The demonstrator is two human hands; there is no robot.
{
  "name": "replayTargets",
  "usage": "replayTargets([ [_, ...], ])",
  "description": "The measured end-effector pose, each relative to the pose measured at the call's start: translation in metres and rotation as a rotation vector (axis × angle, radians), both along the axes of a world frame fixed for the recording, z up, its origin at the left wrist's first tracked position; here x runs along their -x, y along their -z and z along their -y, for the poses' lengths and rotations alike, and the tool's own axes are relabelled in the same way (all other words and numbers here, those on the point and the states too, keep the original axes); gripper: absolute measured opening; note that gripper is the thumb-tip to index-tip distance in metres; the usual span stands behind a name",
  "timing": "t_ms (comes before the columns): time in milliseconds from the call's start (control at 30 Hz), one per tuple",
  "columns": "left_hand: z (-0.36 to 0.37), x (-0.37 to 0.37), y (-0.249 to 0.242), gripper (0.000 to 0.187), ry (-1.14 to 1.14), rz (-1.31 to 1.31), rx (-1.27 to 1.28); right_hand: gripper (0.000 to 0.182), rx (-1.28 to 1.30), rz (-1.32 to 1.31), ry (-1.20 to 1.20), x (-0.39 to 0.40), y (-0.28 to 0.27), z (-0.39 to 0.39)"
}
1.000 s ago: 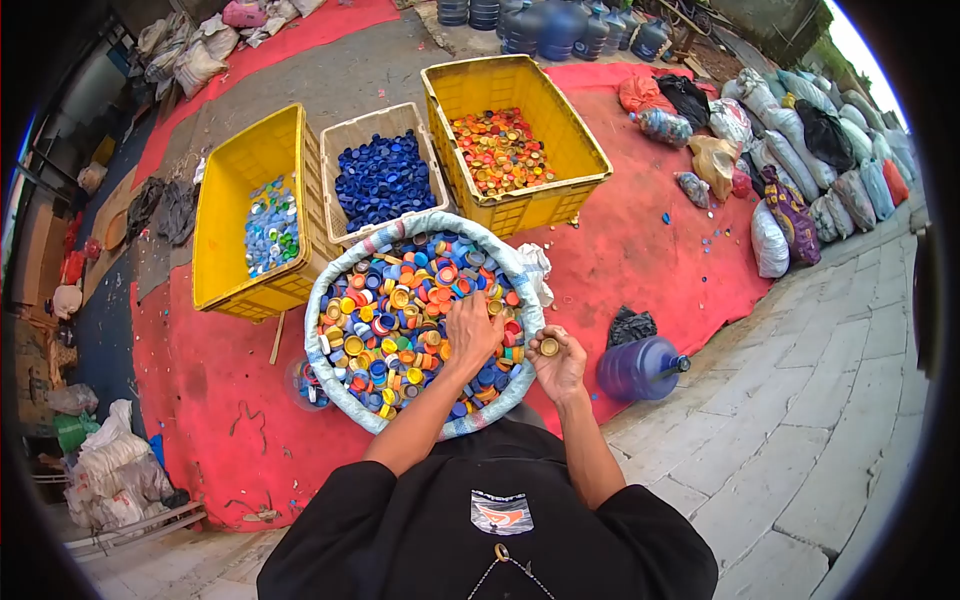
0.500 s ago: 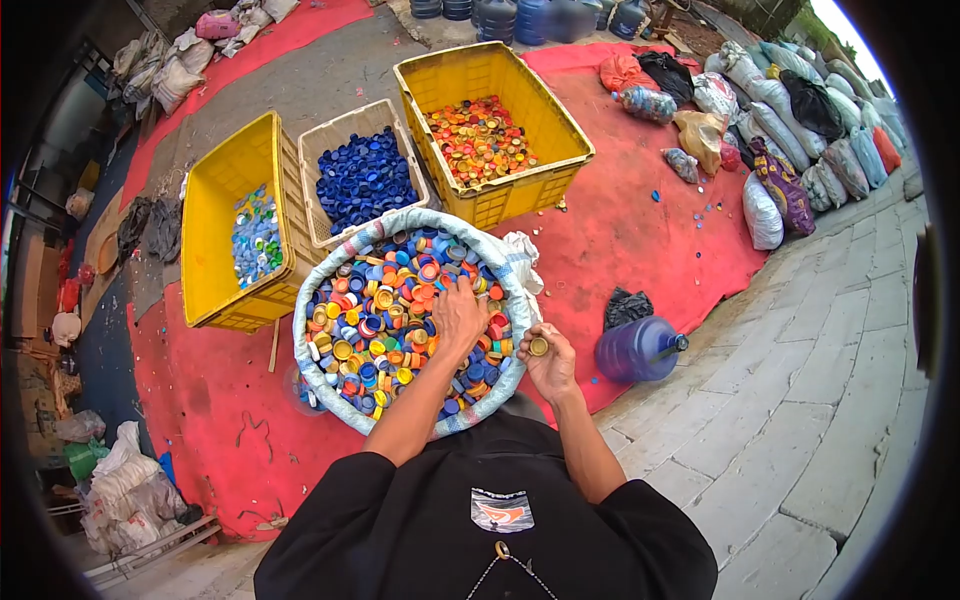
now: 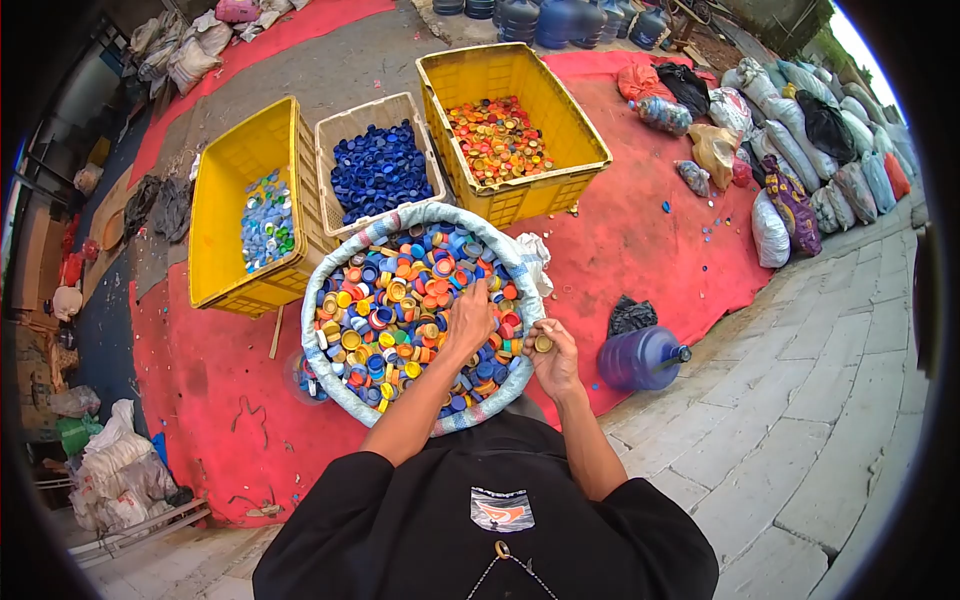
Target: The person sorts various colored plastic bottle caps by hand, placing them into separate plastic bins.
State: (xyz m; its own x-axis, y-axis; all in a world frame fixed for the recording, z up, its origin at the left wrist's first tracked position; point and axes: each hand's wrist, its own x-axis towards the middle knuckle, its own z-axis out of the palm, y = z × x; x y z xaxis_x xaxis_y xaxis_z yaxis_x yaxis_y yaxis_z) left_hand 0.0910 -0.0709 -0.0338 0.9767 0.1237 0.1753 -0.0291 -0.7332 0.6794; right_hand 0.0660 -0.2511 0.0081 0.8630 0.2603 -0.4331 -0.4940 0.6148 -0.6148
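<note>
A round sack (image 3: 325, 376) with a rolled pale-blue rim is full of mixed plastic bottle caps (image 3: 400, 315) in blue, orange, yellow and red. Over the right part of these caps is my left hand (image 3: 470, 320). Its fingers are drawn together at the tips, and what they pinch is hidden. Just beside the sack's right rim, my right hand (image 3: 556, 362) grips a gold-brown bottle cap (image 3: 543, 343) between thumb and fingers, its hollow side facing up.
Beyond the sack stand a yellow crate (image 3: 215, 215) with light-blue and green caps, a cream crate (image 3: 329, 195) with dark-blue caps, and a yellow crate (image 3: 590, 170) with red-orange caps. A large water jug (image 3: 635, 358) lies right. Filled sacks (image 3: 790, 150) line the far right.
My left hand has shifted a little right over the caps, and its fingers have come together. My right hand keeps the gold-brown bottle cap. The view has tilted slightly.
</note>
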Motion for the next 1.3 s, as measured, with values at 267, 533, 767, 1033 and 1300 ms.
replayTargets([
  [267, -0.039, 0.016, -0.031, 0.035, -0.209, -0.232, 1.232, 0.011, 0.312, 0.071, -0.158, -0.001, 0.003, -0.009],
  [533, -0.089, 0.066, -0.029, 0.032, -0.135, -0.139, 2.084, 0.024, 0.870, 0.389, -0.443, 0.000, 0.013, -0.048],
  [767, -0.082, 0.082, -0.026, 0.022, -0.306, -0.094, 2.037, 0.023, 0.952, 0.510, -0.489, 0.000, 0.006, -0.076],
  [1033, -0.103, 0.105, -0.042, 0.021, -0.259, 0.022, 1.948, 0.023, 1.065, 0.616, -0.430, 0.003, 0.009, -0.084],
  [1300, -0.119, 0.137, -0.036, 0.013, -0.432, 0.054, 1.949, 0.022, 1.242, 0.927, -0.641, 0.010, 0.008, -0.098],
])
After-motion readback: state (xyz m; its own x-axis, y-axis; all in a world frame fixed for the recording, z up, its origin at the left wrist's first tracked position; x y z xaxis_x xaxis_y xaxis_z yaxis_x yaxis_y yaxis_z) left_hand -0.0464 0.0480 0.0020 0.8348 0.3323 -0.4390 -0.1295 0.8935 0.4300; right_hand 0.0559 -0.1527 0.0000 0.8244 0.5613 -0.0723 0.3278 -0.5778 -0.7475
